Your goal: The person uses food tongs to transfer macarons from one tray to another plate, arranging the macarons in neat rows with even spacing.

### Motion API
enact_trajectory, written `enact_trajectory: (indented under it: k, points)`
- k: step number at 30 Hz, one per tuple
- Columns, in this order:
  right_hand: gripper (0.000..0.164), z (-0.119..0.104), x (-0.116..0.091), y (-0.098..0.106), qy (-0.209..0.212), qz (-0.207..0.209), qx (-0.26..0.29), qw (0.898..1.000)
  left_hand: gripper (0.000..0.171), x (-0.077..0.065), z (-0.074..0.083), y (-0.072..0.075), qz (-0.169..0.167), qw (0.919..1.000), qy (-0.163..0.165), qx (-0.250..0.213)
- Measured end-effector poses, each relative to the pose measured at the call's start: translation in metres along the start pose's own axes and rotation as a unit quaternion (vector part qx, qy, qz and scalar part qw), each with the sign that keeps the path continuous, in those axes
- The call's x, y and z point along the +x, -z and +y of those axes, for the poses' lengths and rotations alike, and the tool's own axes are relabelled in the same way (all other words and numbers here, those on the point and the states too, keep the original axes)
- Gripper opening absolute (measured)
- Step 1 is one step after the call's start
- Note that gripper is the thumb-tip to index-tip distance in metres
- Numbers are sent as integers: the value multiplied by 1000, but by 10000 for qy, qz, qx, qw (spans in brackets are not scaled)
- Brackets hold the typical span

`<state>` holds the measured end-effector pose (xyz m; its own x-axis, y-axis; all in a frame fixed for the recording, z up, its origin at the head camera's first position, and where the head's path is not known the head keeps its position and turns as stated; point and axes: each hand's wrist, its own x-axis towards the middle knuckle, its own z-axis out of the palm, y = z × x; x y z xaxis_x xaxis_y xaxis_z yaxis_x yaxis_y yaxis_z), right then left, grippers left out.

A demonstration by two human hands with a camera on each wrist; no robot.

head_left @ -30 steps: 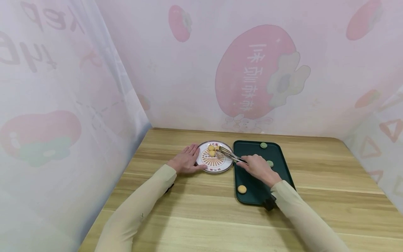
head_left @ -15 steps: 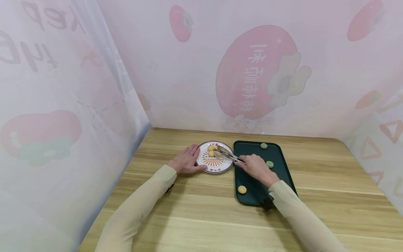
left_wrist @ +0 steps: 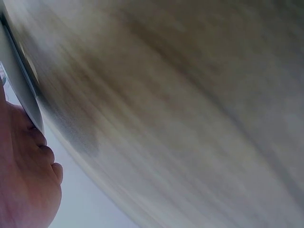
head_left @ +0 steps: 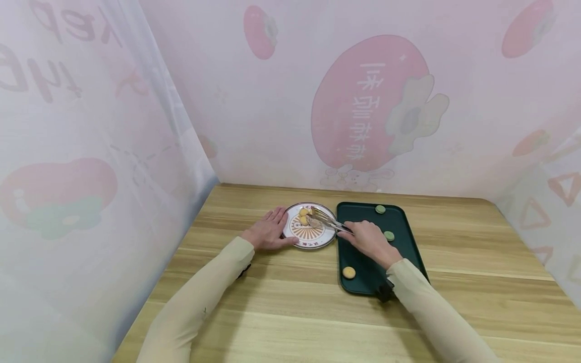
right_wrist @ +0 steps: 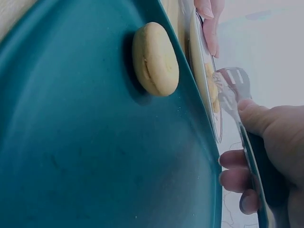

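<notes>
My left hand (head_left: 269,231) rests with extended fingers on the left rim of a round white plate (head_left: 313,243) with an orange ray pattern. My right hand (head_left: 369,242) grips metal tongs (head_left: 335,225), whose dark handle (right_wrist: 268,166) shows in the right wrist view. The tong tips reach over the plate, right at a small group of yellow macarons (head_left: 303,220); part of the group is hidden behind them. Another yellow macaron (head_left: 349,273) lies at the near left corner of a dark green tray (head_left: 363,285), under my right forearm's side.
Two green macarons lie on the tray, one near its far edge (head_left: 380,209) and one beside my right hand (head_left: 389,235). The tray stands just right of the plate on a wooden table (head_left: 281,302). Printed curtains (head_left: 272,101) hang behind and at both sides.
The tong tips have shifted slightly left over the plate, and the yellow macarons there have moved a little left too. My left hand stays in place on the rim.
</notes>
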<state>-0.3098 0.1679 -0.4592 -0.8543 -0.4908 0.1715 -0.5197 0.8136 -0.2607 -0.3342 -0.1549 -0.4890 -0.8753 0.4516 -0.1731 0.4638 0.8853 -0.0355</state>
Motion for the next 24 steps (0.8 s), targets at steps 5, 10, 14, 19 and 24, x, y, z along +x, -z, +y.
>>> enact_trajectory:
  k: [5, 10, 14, 19, 24]
  points:
    - [25, 0, -2, 3, 105, 208, 17, 9997, 112, 0, -1, 0, 51, 10000, -38, -46]
    - [25, 1, -4, 7, 121, 261, -59, 9996, 111, -2, 0, 2, 65, 10000, -57, -41]
    - [27, 2, -7, 12, 51, 218, -128, 9997, 110, -2, 0, 2, 94, 9999, -77, -55]
    - [28, 4, -12, 18, -97, 196, -174, 9996, 110, -3, 1, 3, 67, 9999, -69, -67]
    - [27, 9, -19, 24, -152, 290, -180, 9993, 109, -4, 1, 3, 45, 9999, -34, -107]
